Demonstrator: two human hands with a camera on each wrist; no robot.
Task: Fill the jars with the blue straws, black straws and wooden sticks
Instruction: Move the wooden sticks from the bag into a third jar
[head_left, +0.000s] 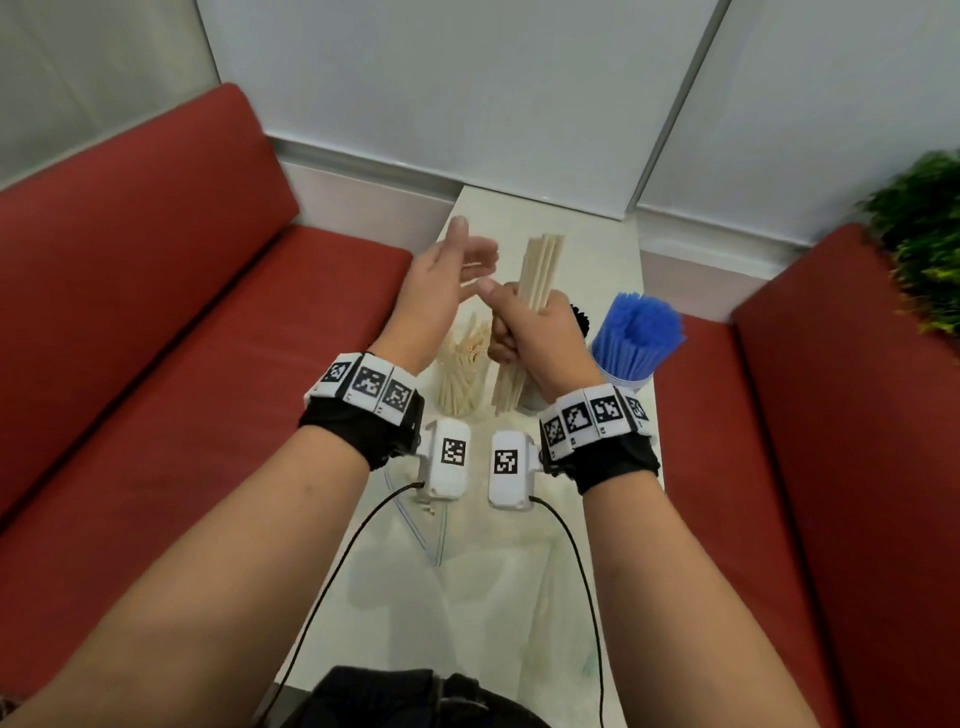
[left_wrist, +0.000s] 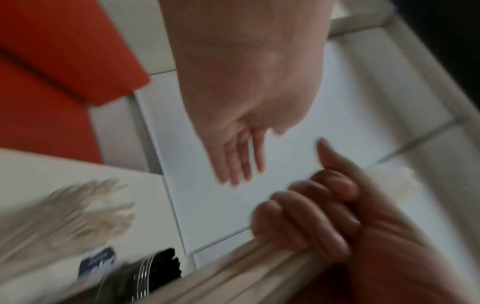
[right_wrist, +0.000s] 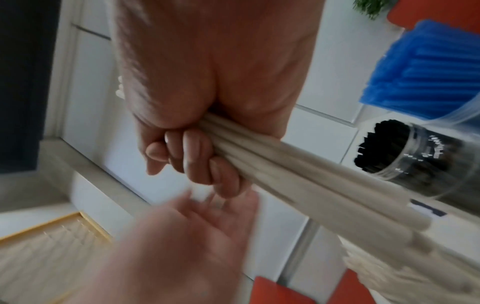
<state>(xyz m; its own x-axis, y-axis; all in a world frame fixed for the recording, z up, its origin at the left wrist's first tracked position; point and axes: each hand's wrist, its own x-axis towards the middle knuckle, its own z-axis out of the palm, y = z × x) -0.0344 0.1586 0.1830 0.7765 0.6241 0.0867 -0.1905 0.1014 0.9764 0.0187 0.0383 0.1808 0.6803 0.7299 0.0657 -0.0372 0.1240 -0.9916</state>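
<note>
My right hand (head_left: 524, 322) grips a thick bundle of wooden sticks (head_left: 540, 270) upright above the table; the right wrist view shows its fingers (right_wrist: 197, 156) curled round the sticks (right_wrist: 298, 174). My left hand (head_left: 447, 280) hovers open just left of the bundle, fingers straight, holding nothing. A jar of wooden sticks (head_left: 462, 369) stands below the left hand. The jar of black straws (right_wrist: 405, 156) is mostly hidden behind my right hand in the head view. A jar of blue straws (head_left: 636, 338) stands to the right.
The narrow white table (head_left: 493, 571) runs between two red benches (head_left: 156, 338). Clear plastic wrapping (head_left: 493, 597) lies on the near part of the table. A green plant (head_left: 924, 239) is at the far right. White wall panels close the far end.
</note>
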